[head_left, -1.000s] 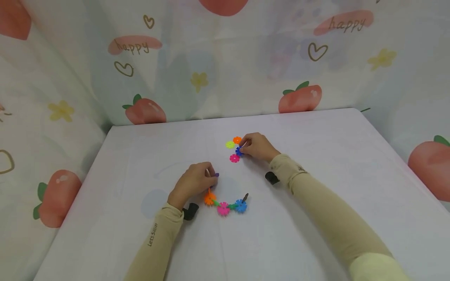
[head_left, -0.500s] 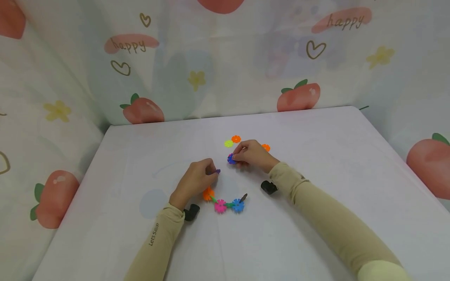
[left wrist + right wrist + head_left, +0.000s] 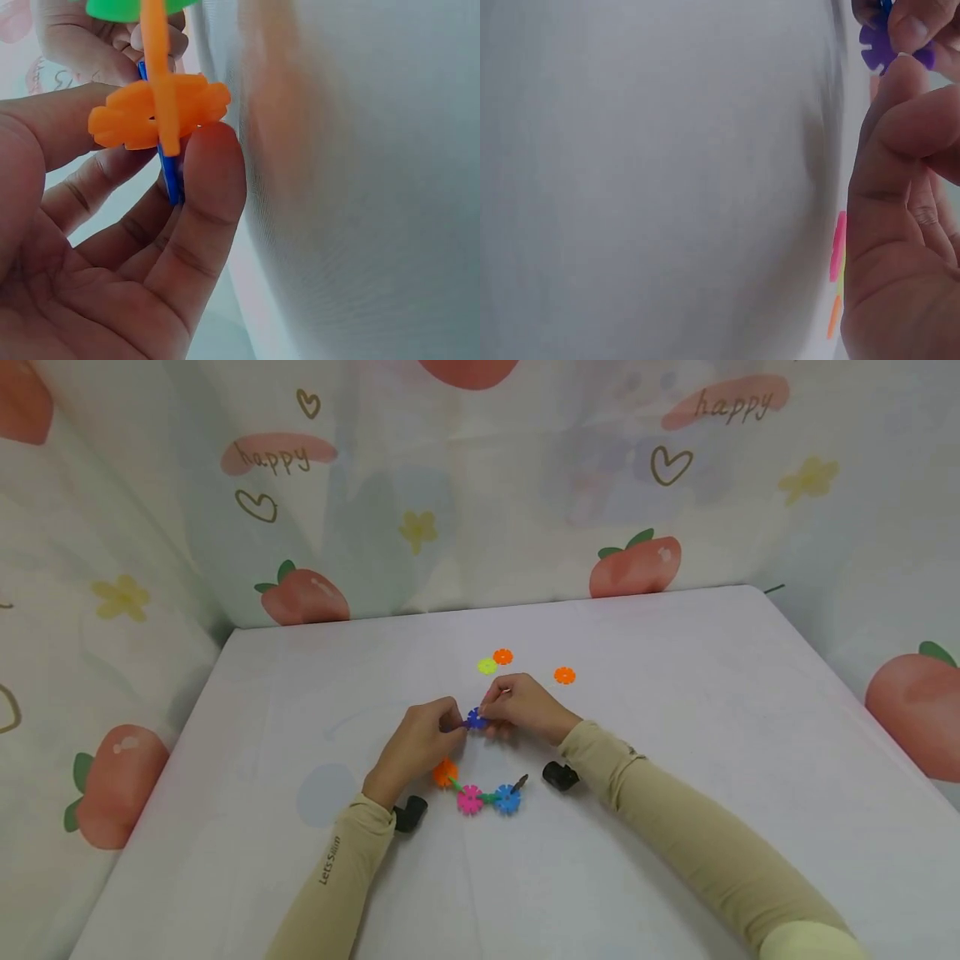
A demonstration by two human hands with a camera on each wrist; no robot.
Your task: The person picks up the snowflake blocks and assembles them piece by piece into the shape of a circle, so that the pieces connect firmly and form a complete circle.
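My left hand (image 3: 422, 743) pinches a purple notched snowflake disc (image 3: 876, 49) at one end of a linked chain. From there the chain curves through an orange disc (image 3: 445, 772), green pieces, a pink disc (image 3: 470, 800) and a light blue disc (image 3: 507, 799) to a brown disc (image 3: 521, 782) standing on edge. Between thumb and fingertips, my right hand (image 3: 528, 706) holds a dark blue disc (image 3: 476, 718) against the purple one. Whether their notches interlock cannot be seen. In the left wrist view, orange pieces (image 3: 127, 116) partly cover a blue edge (image 3: 171, 176).
A yellow disc (image 3: 487, 667) and an orange disc (image 3: 502, 657) lie beyond the hands. Another orange disc (image 3: 565, 676) lies to their right. One loose pink disc (image 3: 838, 247) is mostly hidden by my right hand in the head view. White cloth (image 3: 225, 860) covers the table.
My right hand has picked up the dark blue disc and brought it left and nearer, up to the purple disc. The far-right orange disc has come into view. My left hand has barely moved.
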